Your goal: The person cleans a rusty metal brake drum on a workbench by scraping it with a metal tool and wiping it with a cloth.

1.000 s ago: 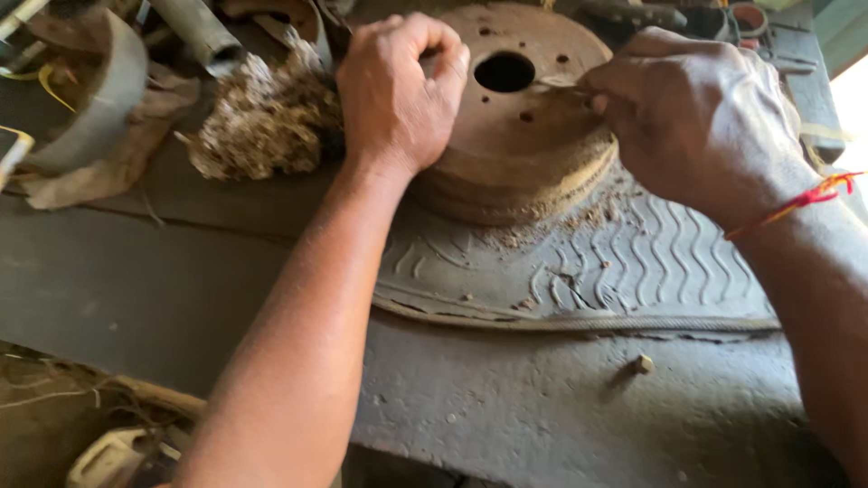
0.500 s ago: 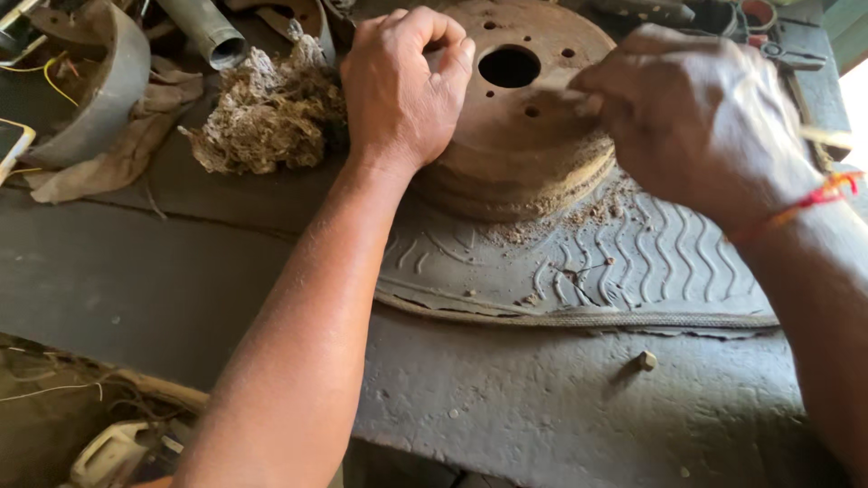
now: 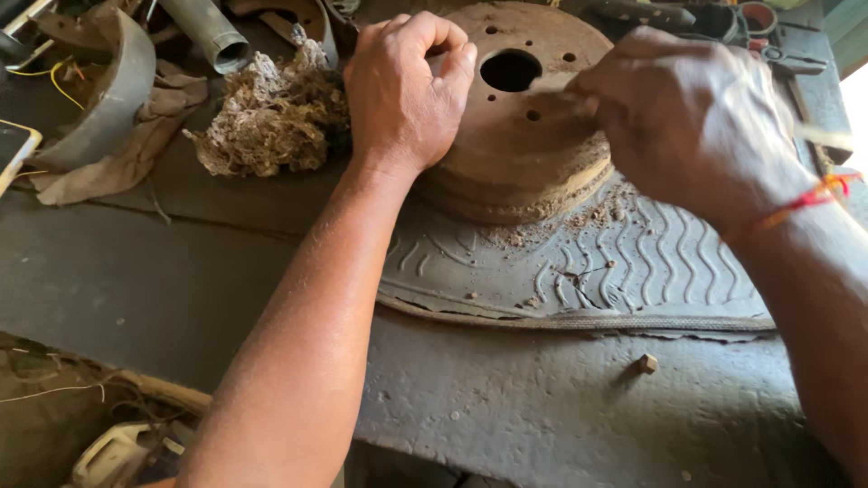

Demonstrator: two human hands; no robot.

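A rusty brake drum [image 3: 524, 145] with a round centre hole and several small bolt holes lies flat on a grey rubber mat with wavy tread [image 3: 651, 271]. My left hand [image 3: 402, 86] is clenched on the drum's left rim. My right hand [image 3: 692, 113], with a red thread at the wrist, pinches a thin pale tool [image 3: 553, 83] whose tip rests on the drum's top face beside the centre hole. Rust crumbs lie on the mat under the drum's right edge.
A clump of dirty fibrous waste [image 3: 271, 113] sits left of the drum. Farther left are a curved brake shoe [image 3: 108, 90], a rag and a metal pipe [image 3: 210, 32]. A small nut [image 3: 646, 363] lies on the bench near the front edge. Tools clutter the back right.
My right hand has shifted slightly along the drum's top face, and the thin tool blurs with the motion. My left hand keeps its grip on the rim. The drum has not moved.
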